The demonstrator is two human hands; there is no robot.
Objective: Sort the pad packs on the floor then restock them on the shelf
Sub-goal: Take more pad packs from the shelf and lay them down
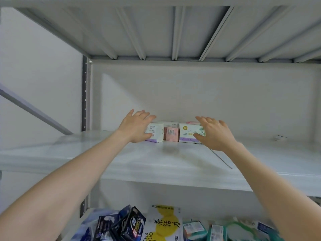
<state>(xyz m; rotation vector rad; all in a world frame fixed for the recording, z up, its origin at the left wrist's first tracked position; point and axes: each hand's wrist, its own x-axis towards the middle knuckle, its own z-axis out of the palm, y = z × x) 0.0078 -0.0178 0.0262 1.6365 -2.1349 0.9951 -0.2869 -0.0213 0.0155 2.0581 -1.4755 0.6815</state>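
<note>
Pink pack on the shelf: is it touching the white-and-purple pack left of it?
Touching. The head view shows the pink pack and the white-and-purple pack side against side, with no gap.

Grey diagonal bar (34, 110), white wall (34, 58)

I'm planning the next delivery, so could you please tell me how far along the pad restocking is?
Done: three packs stand in a row near the back of the shelf: a purple-edged pack, a pink pack and a green-printed pack. In hand: the left hand and right hand touch the row's two ends, fingers straight. Left: the floor is out of view, so remaining packs cannot be counted.
</note>
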